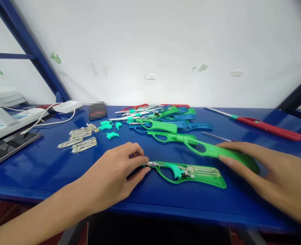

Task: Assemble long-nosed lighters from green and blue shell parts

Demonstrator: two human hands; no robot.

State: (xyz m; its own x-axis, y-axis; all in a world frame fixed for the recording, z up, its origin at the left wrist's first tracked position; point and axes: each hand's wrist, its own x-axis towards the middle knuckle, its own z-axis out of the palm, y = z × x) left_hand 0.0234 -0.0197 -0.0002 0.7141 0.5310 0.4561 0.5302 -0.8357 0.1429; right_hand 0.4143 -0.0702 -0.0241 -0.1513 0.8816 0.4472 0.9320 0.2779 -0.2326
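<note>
The blue bench (pixel 51 177) carries an open green casing (pixel 208 181) near its front edge, piled coloured casings (pixel 169 123) toward the back edge, and a red lighter (pixel 267 128) toward the right edge.

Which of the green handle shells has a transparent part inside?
The front green shell, nearest the left hand: the transparent part lies in it, with a turquoise trigger. The shell in the right hand and those behind show none.

Tanks (pixel 84 145) left, casing (pixel 207 181) before pile (pixel 165 126)
</note>
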